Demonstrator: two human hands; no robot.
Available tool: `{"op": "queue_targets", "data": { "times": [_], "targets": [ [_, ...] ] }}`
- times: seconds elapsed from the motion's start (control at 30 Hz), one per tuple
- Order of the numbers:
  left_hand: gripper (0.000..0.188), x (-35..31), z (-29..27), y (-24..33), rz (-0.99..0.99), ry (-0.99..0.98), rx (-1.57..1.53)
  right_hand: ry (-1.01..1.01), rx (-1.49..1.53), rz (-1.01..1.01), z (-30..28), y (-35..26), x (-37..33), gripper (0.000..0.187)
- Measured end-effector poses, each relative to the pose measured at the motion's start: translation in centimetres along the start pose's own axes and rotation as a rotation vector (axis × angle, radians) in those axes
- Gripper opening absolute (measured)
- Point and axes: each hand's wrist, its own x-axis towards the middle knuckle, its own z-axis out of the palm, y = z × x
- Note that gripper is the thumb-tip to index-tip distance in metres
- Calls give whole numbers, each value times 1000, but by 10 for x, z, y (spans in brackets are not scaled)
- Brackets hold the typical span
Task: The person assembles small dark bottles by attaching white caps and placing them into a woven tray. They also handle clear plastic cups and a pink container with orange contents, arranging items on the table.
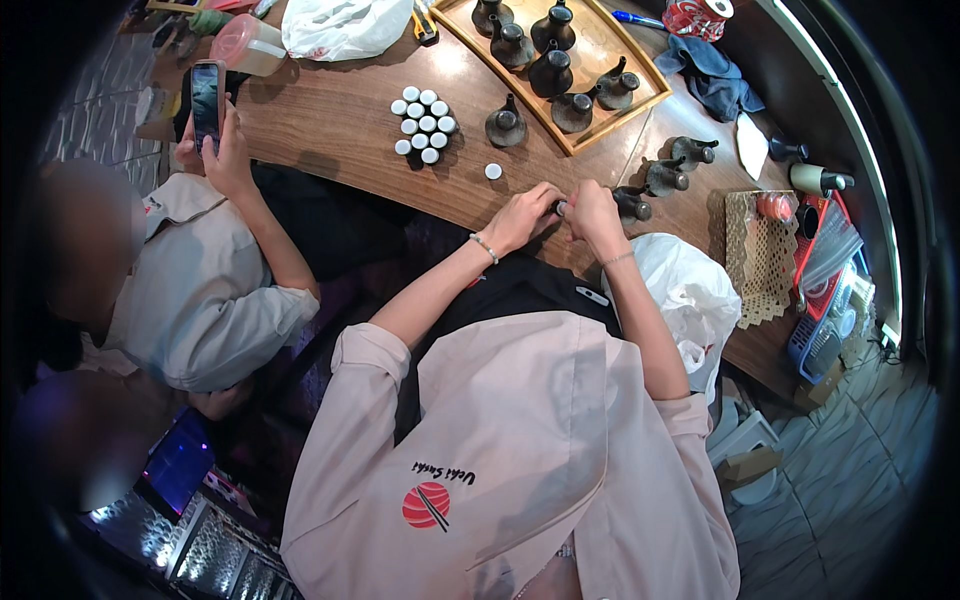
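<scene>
My left hand (528, 218) is closed around a small dark bottle with a white cap (562, 208), held at the table's near edge. Against the cap end, the fingers of my right hand (594, 212) are pinched together; they cover most of the bottle. Just beyond my hands stands a lone white-capped bottle (493, 171). Farther left, several more white-capped bottles (424, 125) are grouped tightly together. Close to my right hand is a dark spouted jug (630, 204), with two similar jugs (666, 177) in a line behind it.
A wooden tray (568, 140) holds several dark spouted jugs, and another jug (506, 124) stands beside it. White plastic bags lie at my right (685, 290) and far left (345, 28). At right is a woven basket (758, 265). A person at left holds a phone (208, 105).
</scene>
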Motion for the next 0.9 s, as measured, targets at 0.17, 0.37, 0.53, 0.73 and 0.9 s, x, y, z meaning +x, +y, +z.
{"op": "queue_targets", "data": {
  "times": [0.17, 0.37, 0.53, 0.73, 0.9],
  "targets": [
    [32, 0, 0, 0, -1, 1, -9, -18, -45, 21, 0, -4, 2, 16],
    [33, 0, 0, 0, 11, 4, 18, 6, -33, 28, 0, -4, 1, 16],
    [31, 0, 1, -1, 21, 16, 31, 32, 39, 29, -3, 1, -6, 17],
    [29, 1, 0, 1, 33, 25, 35, 62, 52, -4, 0, 7, -8, 19],
    [29, 2, 0, 0, 34, 24, 17, 49, 46, -48, 1, 12, -5, 18]
  ]
}}
